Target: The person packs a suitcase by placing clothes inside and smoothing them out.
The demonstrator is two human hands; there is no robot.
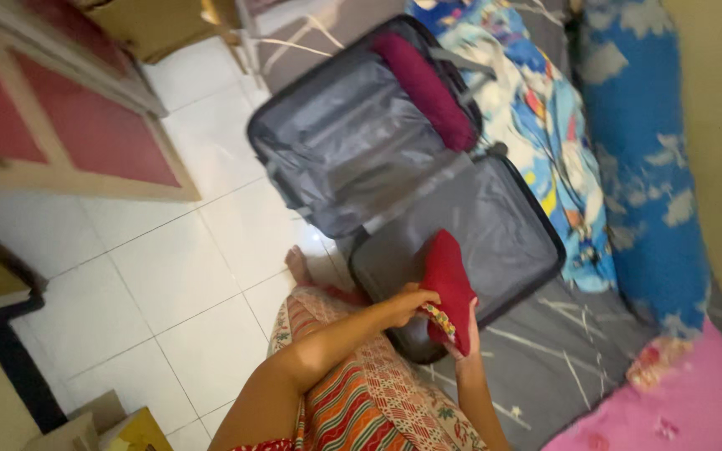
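Both my hands hold a folded red cloth (449,280) with a patterned edge, just over the near corner of an open grey suitcase (503,225). My left hand (409,306) grips the cloth's lower left side. From underneath, my right hand (470,341) supports it, mostly hidden behind the cloth. The suitcase lies open, partly on the bed and partly over the floor. A rolled maroon cloth (426,90) lies along the far edge of its lined half (336,142). The near half looks bare inside.
I sit on a bed with a grey sheet (545,351), wearing a striped patterned garment (353,401). A blue printed blanket (561,142) and a pink cover (678,401) lie to the right. A white tiled floor (152,276), a red-panelled cabinet (68,125) and cardboard boxes (102,426) are on the left.
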